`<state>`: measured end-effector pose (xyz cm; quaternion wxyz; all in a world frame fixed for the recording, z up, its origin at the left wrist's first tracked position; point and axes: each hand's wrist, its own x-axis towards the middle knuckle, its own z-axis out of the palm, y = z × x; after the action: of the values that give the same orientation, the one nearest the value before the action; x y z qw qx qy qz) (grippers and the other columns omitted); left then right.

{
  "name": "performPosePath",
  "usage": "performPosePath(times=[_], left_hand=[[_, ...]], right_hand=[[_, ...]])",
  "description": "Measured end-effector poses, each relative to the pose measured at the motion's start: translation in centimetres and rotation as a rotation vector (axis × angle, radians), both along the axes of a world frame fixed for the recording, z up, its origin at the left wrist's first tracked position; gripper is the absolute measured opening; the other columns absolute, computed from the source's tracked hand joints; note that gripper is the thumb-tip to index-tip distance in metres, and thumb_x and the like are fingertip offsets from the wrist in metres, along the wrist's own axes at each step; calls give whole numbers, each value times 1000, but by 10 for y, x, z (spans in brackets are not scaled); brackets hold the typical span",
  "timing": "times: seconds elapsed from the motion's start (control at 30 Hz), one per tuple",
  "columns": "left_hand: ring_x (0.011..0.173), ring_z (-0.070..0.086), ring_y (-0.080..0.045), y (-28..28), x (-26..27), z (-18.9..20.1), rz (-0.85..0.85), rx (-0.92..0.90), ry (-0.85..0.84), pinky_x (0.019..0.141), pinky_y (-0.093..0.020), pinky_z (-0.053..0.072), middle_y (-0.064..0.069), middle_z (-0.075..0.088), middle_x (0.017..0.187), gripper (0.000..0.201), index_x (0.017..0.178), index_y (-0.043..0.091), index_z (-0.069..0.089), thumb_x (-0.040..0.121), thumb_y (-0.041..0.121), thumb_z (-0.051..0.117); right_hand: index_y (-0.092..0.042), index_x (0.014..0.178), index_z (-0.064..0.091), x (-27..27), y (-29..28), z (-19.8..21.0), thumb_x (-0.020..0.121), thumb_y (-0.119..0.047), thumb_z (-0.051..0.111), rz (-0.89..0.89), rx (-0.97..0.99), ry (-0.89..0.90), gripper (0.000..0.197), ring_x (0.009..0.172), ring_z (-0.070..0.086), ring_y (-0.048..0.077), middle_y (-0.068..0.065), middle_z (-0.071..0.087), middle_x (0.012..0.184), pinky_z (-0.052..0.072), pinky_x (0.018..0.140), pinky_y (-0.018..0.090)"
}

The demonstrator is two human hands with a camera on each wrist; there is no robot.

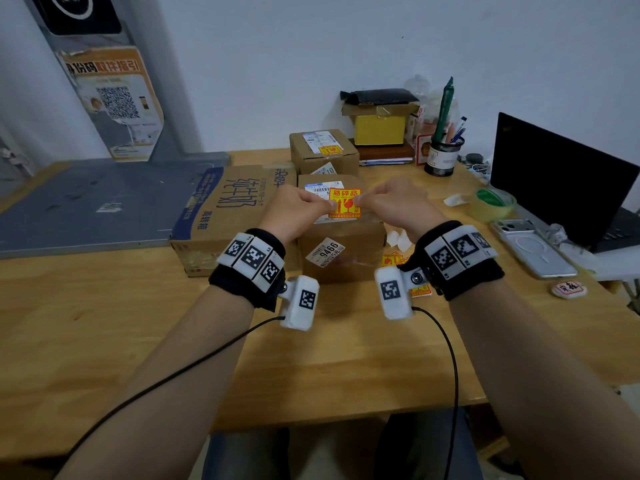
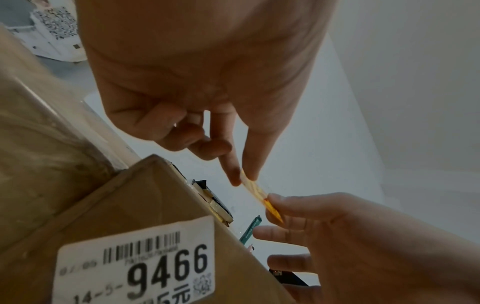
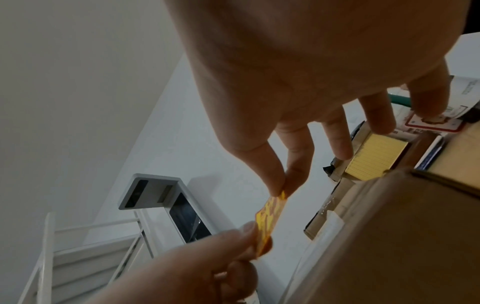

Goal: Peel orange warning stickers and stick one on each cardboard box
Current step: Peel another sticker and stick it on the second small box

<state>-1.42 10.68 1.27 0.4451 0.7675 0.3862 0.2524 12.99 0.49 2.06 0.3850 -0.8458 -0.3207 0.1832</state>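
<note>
Hands hold one orange warning sticker (image 1: 344,202) between them, up in the air over the near cardboard box (image 1: 341,251). The left hand (image 1: 294,211) pinches the sticker's left edge with thumb and first finger, and the right hand (image 1: 391,206) pinches the right edge the same way. From the wrist views the sticker looks lifted off the box, not touching it. That box has a white label with the number 9466 on its front. Behind it sits a second cardboard box (image 1: 323,152) with an orange sticker on top. A big flat milk box (image 1: 232,209) lies to the left on the wooden surface (image 1: 311,358). More orange stickers (image 1: 393,260) lie on the surface near the right wrist.
</note>
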Motion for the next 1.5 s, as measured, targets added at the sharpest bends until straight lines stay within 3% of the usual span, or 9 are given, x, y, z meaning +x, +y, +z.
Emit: performPosePath(times=[0.17, 0.23, 0.33, 0.47, 0.7, 0.83, 1.0, 1.27, 1.5], left_hand=[[110, 58, -15, 1, -1, -3, -12, -12, -14, 93, -31, 46, -3, 70, 119, 24, 103, 16, 78, 89, 35, 71], [108, 58, -15, 2, -1, -4, -10, -21, -15, 90, -30, 45, -2, 71, 117, 24, 103, 17, 78, 89, 35, 71], [104, 62, -14, 5, 1, -4, -6, -39, 1, 87, -30, 47, 1, 73, 106, 22, 98, 18, 80, 86, 36, 74], [91, 65, -12, 7, 3, -6, 4, -24, 43, 76, -28, 51, -1, 74, 97, 23, 92, 13, 79, 83, 33, 77], [91, 69, -16, 10, 6, -11, 16, 36, 146, 83, -35, 58, -3, 75, 100, 30, 99, 9, 78, 81, 32, 79], [93, 67, -16, 12, 7, -10, 28, 35, 157, 78, -30, 53, -2, 73, 100, 31, 101, 10, 78, 82, 34, 78], [96, 69, -18, 13, 10, -12, 36, 24, 170, 89, -40, 57, -4, 74, 104, 34, 103, 10, 77, 80, 34, 79], [92, 71, -20, 12, 11, -14, 53, 18, 166, 88, -43, 58, -7, 76, 100, 33, 100, 9, 78, 77, 33, 81], [92, 71, -20, 10, 10, -13, 59, 17, 162, 88, -43, 58, -7, 76, 100, 32, 100, 9, 78, 77, 31, 82]], right_hand=[[-27, 77, 73, 1, 2, 1, 72, -59, 66, 10, -15, -10, 33, 135, 41, 37, 9, 56, 140, 38, 111, 53], [-25, 84, 75, 2, 2, 1, 82, -54, 68, 8, -26, -40, 30, 139, 33, 38, 7, 52, 142, 34, 113, 51], [-24, 79, 71, 5, 4, -1, 87, -51, 69, 21, -56, -61, 28, 140, 31, 37, 9, 51, 142, 34, 113, 50], [-16, 105, 77, 5, 6, -3, 92, -50, 64, 65, -158, -127, 38, 141, 23, 39, 12, 45, 144, 30, 108, 44], [-17, 127, 68, 1, 6, -6, 94, -51, 62, 103, -206, -172, 48, 140, 26, 37, 15, 45, 144, 26, 115, 47], [-16, 131, 65, 2, 9, -10, 89, -56, 64, 67, -209, -147, 58, 140, 26, 39, 14, 44, 145, 31, 110, 45], [-15, 128, 67, 2, 9, -9, 93, -56, 60, 87, -250, -171, 54, 140, 28, 37, 14, 47, 144, 25, 116, 49], [-14, 130, 65, 1, 13, -13, 87, -59, 63, 58, -242, -165, 62, 139, 31, 38, 15, 50, 142, 25, 115, 50], [-14, 126, 68, -1, 7, -9, 92, -54, 63, 87, -226, -185, 53, 139, 30, 37, 12, 52, 139, 26, 115, 50]])
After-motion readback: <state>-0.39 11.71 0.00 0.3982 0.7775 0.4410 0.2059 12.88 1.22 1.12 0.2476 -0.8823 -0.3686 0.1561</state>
